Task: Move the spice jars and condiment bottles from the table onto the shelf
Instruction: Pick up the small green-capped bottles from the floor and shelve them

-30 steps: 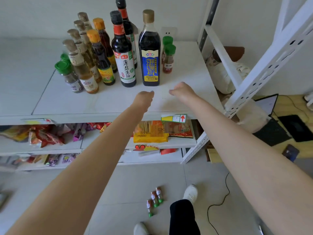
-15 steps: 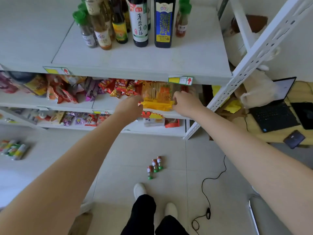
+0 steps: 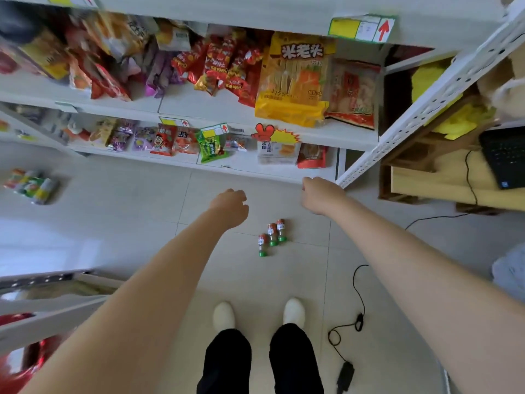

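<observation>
Pale floor tiles (image 3: 113,223) carry three small green-capped spice jars (image 3: 272,236) lying side by side, just near of the white metal shelf (image 3: 349,135) stacked with snack packets (image 3: 221,66). Left hand (image 3: 230,207) and right hand (image 3: 321,194) hang either side of the jars, fingers loosely curled, both empty.

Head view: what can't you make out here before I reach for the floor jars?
- Top shelf: cut off by the head view's upper edge; its contents are out of frame.
- Spice jars on the floor: labels too small to read.
- Colourful bundle, floor left: motion-blurred, contents unclear.
</observation>
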